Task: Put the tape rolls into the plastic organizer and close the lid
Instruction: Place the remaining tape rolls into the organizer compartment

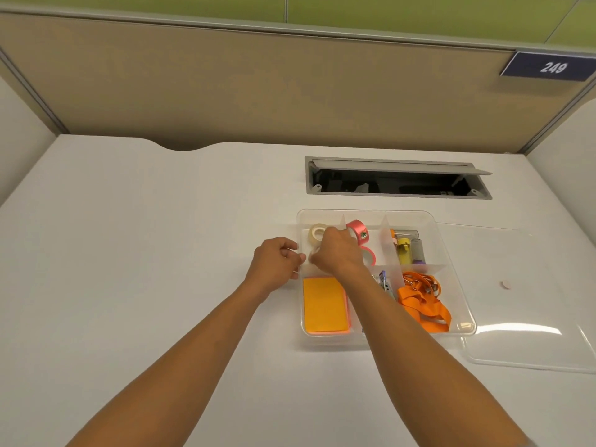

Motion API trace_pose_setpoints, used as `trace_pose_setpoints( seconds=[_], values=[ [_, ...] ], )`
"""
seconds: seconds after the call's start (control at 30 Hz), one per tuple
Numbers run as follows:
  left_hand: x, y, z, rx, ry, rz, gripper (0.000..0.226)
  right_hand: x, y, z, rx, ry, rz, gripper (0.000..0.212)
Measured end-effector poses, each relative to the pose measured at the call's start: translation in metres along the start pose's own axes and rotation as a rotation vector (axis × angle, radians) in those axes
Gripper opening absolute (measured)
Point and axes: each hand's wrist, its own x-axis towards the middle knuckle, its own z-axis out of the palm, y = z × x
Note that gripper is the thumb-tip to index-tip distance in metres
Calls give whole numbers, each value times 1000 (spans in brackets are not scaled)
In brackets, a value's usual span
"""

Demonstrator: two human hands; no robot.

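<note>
A: Right, eyes on the clear, cream-tinted tape roll [317,233] in the far-left compartment of the clear plastic organizer [458,304]. It stands on edge, leaning a little, its open core turned roughly toward the camera and its axis running near to far.

B: And the right hand [338,253]?

A: Right on top of that compartment, knuckles up, fingers curled down just beside that roll. There looks to be a second pale roll [314,253] under the fingers, but the hand hides most of it, so I can't tell if it's gripped or already let go.

B: The pink ones?

A: One compartment to the right: a glossy pink tape roll [358,232] on edge, core facing right and toward us, and another pink roll [369,254] lying flatter near the wrist.

B: Left hand [279,261]?

A: Loosely closed at the organizer's left wall, touching it, steadying by the look of it. Nothing visible inside it.

B: So the lid's next?

A: I'd say so. The clear flat lid [529,333] lies on the white counter [145,237] to the organizer's right, so the right hand is nearer and would swing rightward for it.
</note>
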Motion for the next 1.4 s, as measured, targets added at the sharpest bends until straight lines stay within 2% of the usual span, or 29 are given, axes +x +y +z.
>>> trace_pose_setpoints(
  seconds=[0.27,0.5,0.7,1.07,1.3,1.4],
  values=[
    [0,-4,-1,-8,4,22,29,7,-4,3,-58,-17,2,49],
    [2,-4,-2,3,-1,40,30,10,-6,10,-78,-2,18,73],
    [0,-5,-1,16,7,47,30,12,-4,14,-54,17,16,68],
    [-2,-3,0,3,13,41,32,11,-6,16,-45,31,-18,73],
    [-1,-4,-1,-8,7,38,31,16,-3,8,-27,-43,-18,71],
    [-1,-4,-1,-24,-1,32,32,22,-2,-1,-20,8,-9,65]
  ],
)
